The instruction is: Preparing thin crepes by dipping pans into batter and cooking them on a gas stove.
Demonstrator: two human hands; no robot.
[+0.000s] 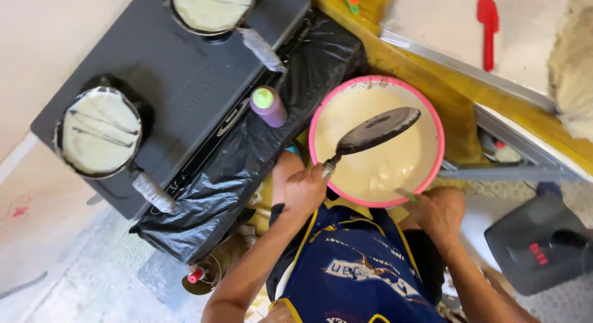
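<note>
My left hand [306,190] grips the handle of a small dark flat pan [378,130], which is held tilted over a pink-rimmed bowl [435,122] full of pale batter [383,165]. My right hand [440,209] rests at the bowl's near rim. Its fingers are curled around a thin, batter-coated utensil [406,194] that dips into the batter. A blue apron [352,267] with yellow trim covers my front, below both hands.
A grey two-burner stove [185,70] at left carries two pans with pale crepes [100,131] [211,8]. A purple bottle with a green cap [267,105] stands on black plastic sheeting [247,162]. A red spatula [488,26] lies at top right, a black box [537,243] at right.
</note>
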